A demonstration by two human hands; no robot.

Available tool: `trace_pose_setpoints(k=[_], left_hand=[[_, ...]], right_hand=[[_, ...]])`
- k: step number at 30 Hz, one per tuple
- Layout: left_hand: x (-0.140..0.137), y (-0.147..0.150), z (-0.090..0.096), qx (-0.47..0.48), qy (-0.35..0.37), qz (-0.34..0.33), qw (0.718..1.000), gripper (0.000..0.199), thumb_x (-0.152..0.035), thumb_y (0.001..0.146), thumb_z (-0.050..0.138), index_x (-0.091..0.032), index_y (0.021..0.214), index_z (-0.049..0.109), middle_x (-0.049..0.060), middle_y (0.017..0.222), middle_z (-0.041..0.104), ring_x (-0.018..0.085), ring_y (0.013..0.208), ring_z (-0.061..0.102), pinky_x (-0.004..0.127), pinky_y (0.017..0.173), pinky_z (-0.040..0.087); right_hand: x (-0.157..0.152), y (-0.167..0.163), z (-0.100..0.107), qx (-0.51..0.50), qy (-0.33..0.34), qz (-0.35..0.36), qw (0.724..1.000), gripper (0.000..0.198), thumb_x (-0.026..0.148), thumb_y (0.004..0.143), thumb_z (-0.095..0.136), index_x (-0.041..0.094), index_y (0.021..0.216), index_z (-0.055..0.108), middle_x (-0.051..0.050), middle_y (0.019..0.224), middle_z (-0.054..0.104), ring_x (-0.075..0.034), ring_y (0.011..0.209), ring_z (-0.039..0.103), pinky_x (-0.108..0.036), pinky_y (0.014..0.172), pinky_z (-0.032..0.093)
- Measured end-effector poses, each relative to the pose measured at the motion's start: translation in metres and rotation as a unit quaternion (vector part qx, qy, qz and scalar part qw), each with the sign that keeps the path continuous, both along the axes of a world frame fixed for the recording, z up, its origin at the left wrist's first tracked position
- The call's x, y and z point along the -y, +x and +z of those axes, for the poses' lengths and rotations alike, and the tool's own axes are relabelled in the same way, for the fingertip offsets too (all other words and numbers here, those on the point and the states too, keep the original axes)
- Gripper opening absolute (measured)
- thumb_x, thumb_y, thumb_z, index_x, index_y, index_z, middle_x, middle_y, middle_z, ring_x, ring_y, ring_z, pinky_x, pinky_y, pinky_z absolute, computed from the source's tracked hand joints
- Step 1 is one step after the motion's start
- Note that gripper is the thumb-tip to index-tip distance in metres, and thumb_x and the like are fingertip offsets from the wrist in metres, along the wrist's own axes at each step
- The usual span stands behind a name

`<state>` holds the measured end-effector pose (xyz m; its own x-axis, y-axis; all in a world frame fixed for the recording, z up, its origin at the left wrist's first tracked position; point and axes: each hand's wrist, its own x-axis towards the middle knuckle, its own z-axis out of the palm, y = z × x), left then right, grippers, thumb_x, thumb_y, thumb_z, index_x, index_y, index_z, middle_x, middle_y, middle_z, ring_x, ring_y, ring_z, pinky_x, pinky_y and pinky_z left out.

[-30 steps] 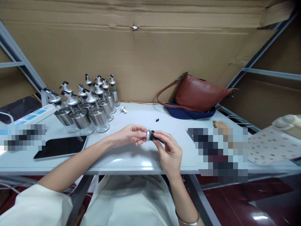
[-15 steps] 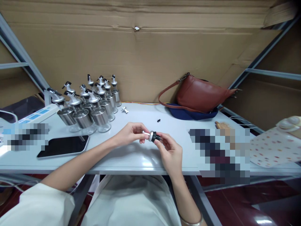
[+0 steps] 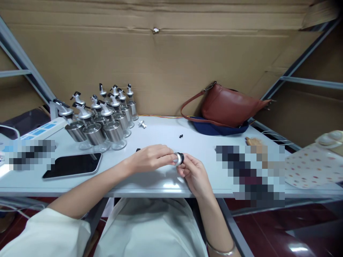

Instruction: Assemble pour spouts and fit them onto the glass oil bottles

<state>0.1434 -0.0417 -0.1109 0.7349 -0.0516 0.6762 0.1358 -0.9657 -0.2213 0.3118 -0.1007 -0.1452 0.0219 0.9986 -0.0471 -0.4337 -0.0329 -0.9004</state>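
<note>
A bottle pourer top, with a silver cap and a black stopper end, is held between both hands above the front of the table. My left hand is closed on its silver end, back of the hand upward; the fingers hide the spout. The thumb and fingers of my right hand pinch the black end. Several glass bottles with steel sleeves and similar pourer tops stand at the left. Past the hands lie a small white-and-silver part and tiny black pieces.
A tablet or phone lies left, near a power strip. A brown bag rests on a dark blue cloth item at the back. A spotted pouch is at far right. Cardboard walls the back.
My left hand has turned palm-down and shifted right over the pourer's silver end. The pourer has moved slightly right. A small black piece now shows behind my left wrist.
</note>
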Motion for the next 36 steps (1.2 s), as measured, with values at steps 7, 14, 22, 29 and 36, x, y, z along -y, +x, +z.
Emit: trace_pose_setpoints(k=[7,14,22,29,36], left_hand=[[-0.007,-0.005,0.001,0.004,0.125,0.002,0.992,0.011,-0.017,0.091,0.051,-0.011,0.099,0.053,0.005,0.076,0.066,0.012,0.065,0.057,0.025,0.062,0.044],[-0.01,-0.006,0.001,-0.004,0.144,0.041,0.989,0.016,-0.025,0.096,0.044,-0.015,0.087,0.053,0.0,0.066,0.061,0.011,0.061,0.052,0.026,0.064,0.037],[0.003,0.004,-0.011,0.031,-0.176,0.085,0.98,0.04,-0.036,0.099,0.029,-0.014,0.078,0.055,0.002,0.066,0.058,0.01,0.059,0.048,0.024,0.065,0.036],[0.008,0.005,-0.002,-0.007,-0.509,0.078,0.857,0.035,-0.04,0.093,0.038,-0.015,0.075,0.054,-0.004,0.059,0.044,0.008,0.055,0.037,0.02,0.056,0.031],[0.012,0.004,0.0,-0.017,-0.515,0.057,0.855,0.034,-0.038,0.093,0.032,-0.016,0.075,0.052,-0.002,0.066,0.045,0.01,0.06,0.04,0.021,0.061,0.034]], right_hand=[[0.004,0.003,0.002,-0.032,0.002,0.048,0.998,0.036,0.044,0.062,0.079,0.013,0.074,0.066,0.0,0.055,0.056,-0.005,0.044,0.04,-0.02,0.044,0.029],[0.001,0.002,-0.003,-0.005,0.025,0.027,0.999,0.036,0.042,0.06,0.081,0.014,0.077,0.068,0.001,0.058,0.058,-0.007,0.049,0.045,-0.021,0.048,0.035],[0.004,0.003,-0.008,0.233,0.264,-0.137,0.926,0.01,0.021,0.075,0.068,0.019,0.085,0.068,-0.003,0.075,0.067,-0.014,0.067,0.059,-0.027,0.062,0.049],[0.005,0.01,-0.001,0.395,0.465,-0.164,0.775,0.022,0.005,0.081,0.059,0.021,0.096,0.064,-0.006,0.085,0.069,-0.015,0.073,0.062,-0.028,0.063,0.05],[0.018,0.002,0.014,0.367,0.259,-0.142,0.882,0.006,0.022,0.078,0.065,0.019,0.082,0.068,0.0,0.061,0.059,-0.012,0.055,0.052,-0.026,0.056,0.045]])
